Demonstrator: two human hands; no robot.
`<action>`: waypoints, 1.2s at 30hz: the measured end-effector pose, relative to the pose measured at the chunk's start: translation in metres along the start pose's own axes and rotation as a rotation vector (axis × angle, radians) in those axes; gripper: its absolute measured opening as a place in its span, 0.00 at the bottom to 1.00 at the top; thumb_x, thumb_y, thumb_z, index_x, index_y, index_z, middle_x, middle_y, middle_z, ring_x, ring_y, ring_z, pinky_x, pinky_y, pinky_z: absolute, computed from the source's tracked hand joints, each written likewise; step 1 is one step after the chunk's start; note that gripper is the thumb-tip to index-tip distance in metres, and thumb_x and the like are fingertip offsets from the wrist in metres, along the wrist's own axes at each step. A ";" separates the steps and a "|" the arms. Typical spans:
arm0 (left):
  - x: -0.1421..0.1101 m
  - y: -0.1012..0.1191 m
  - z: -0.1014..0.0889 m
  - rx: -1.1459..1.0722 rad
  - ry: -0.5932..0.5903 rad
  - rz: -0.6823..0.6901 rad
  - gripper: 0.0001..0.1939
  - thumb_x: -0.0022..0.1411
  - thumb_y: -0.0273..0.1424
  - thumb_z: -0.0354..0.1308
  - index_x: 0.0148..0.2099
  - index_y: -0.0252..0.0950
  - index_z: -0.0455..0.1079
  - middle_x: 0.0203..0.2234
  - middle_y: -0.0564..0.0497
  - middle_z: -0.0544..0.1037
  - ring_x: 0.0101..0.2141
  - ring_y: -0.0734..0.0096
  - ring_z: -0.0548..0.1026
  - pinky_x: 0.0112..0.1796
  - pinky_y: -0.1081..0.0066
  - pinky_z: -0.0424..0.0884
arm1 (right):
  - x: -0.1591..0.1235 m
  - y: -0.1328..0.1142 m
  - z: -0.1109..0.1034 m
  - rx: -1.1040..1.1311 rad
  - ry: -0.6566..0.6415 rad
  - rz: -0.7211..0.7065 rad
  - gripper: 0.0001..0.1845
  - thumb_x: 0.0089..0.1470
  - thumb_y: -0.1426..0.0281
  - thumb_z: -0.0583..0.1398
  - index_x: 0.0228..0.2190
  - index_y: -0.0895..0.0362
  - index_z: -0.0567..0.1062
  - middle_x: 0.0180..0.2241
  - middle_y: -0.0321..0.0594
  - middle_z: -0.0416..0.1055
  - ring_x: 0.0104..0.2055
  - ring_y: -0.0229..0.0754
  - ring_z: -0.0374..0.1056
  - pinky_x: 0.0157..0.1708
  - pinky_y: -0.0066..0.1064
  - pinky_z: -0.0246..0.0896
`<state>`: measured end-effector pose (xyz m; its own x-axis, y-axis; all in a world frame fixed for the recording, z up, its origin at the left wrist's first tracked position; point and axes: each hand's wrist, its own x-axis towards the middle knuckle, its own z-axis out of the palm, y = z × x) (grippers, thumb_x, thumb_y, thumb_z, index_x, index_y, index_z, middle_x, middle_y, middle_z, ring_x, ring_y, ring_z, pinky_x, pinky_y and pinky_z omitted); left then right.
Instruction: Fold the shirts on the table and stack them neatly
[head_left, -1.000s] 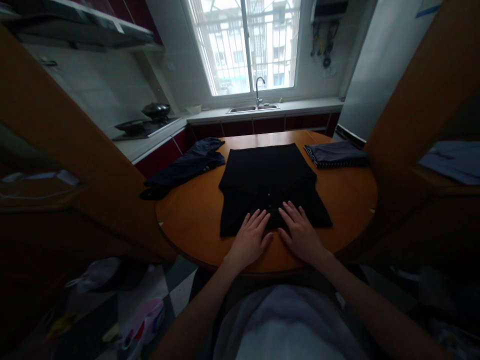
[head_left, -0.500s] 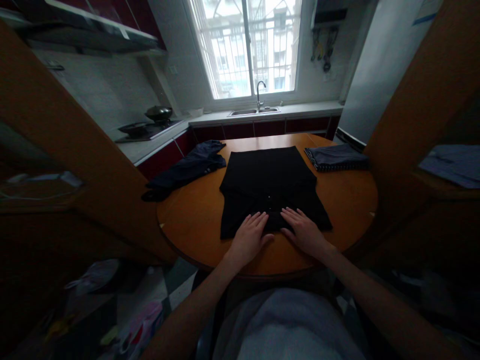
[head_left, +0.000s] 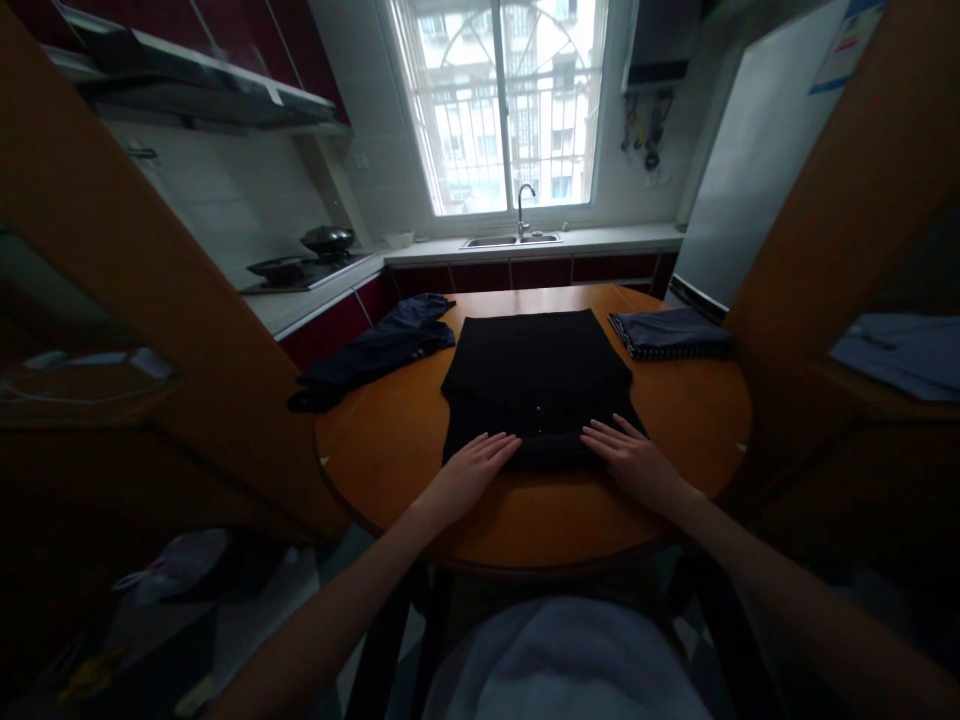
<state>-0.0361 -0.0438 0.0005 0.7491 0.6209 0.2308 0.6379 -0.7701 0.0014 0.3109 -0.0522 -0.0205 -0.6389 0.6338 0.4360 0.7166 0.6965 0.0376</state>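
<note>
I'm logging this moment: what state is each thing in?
black garment: spread flat
blue garment: rumpled, not folded
grey cloth: folded
left hand: open, on black garment
right hand: open, on black garment
tap: too small to tell if running

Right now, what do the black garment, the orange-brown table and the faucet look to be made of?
Black garment: soft, matte cloth, judging by its faint creases; fibre unclear.
Table: smooth, glossy wood or wood-look laminate, from its warm colour and the pale sheen at its far side.
Faucet: probably polished metal, given its slim grey curve.
</note>
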 end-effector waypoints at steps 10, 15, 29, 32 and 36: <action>-0.054 -0.044 -0.016 -0.083 0.038 0.003 0.34 0.71 0.20 0.45 0.74 0.48 0.49 0.69 0.49 0.61 0.67 0.65 0.60 0.66 0.54 0.60 | -0.048 0.048 -0.022 0.028 -0.005 -0.056 0.44 0.56 0.84 0.54 0.70 0.48 0.54 0.70 0.42 0.54 0.72 0.48 0.49 0.68 0.52 0.51; -0.055 -0.047 -0.015 -0.126 0.042 0.056 0.29 0.73 0.22 0.44 0.71 0.50 0.56 0.68 0.51 0.62 0.65 0.64 0.64 0.64 0.54 0.63 | -0.046 0.049 -0.021 0.083 -0.004 -0.132 0.37 0.62 0.82 0.54 0.67 0.43 0.59 0.69 0.40 0.56 0.69 0.46 0.55 0.67 0.50 0.55; -0.051 -0.050 -0.008 -0.269 0.194 0.140 0.20 0.73 0.25 0.49 0.62 0.42 0.71 0.57 0.48 0.77 0.55 0.68 0.76 0.56 0.66 0.74 | -0.048 0.052 -0.012 0.280 0.044 -0.105 0.24 0.65 0.75 0.56 0.58 0.44 0.74 0.60 0.38 0.71 0.60 0.45 0.69 0.61 0.45 0.65; -0.054 -0.047 -0.009 -0.255 0.208 0.103 0.19 0.73 0.25 0.49 0.61 0.41 0.72 0.55 0.49 0.79 0.53 0.68 0.79 0.54 0.66 0.76 | -0.049 0.050 -0.015 0.319 0.036 -0.090 0.24 0.65 0.75 0.55 0.58 0.45 0.74 0.60 0.38 0.72 0.59 0.44 0.70 0.61 0.43 0.66; -0.060 -0.039 -0.010 -0.273 0.226 0.071 0.18 0.73 0.27 0.51 0.60 0.40 0.73 0.52 0.48 0.80 0.49 0.68 0.81 0.51 0.67 0.78 | -0.051 0.043 -0.027 0.373 0.003 -0.051 0.23 0.65 0.75 0.55 0.58 0.47 0.74 0.59 0.40 0.72 0.58 0.44 0.71 0.58 0.39 0.69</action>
<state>-0.1080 -0.0529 -0.0036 0.7121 0.5396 0.4491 0.4912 -0.8400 0.2303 0.3820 -0.0640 -0.0165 -0.6700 0.5945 0.4445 0.5322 0.8022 -0.2706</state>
